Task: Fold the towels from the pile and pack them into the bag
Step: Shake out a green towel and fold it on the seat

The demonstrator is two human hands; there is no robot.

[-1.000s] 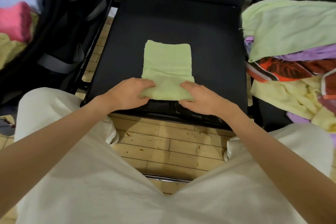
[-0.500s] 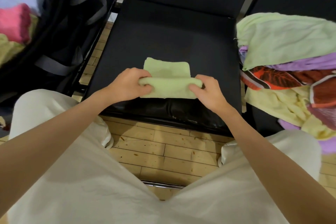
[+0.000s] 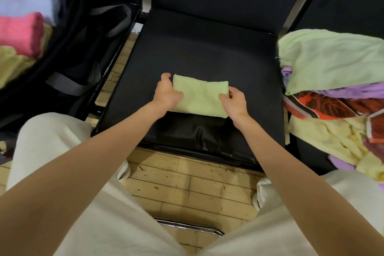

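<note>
Lying folded on the black chair seat (image 3: 207, 48), the light green towel (image 3: 200, 95) is gripped at both short ends: left hand (image 3: 167, 92) curled round its left edge, right hand (image 3: 233, 103) pinching its right. The towel pile (image 3: 336, 93) sits right; the black bag (image 3: 68, 48), holding folded towels, left.

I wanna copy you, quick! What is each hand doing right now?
Left hand: gripping the left end of the folded light green terry towel.
Right hand: gripping its right end.
</note>
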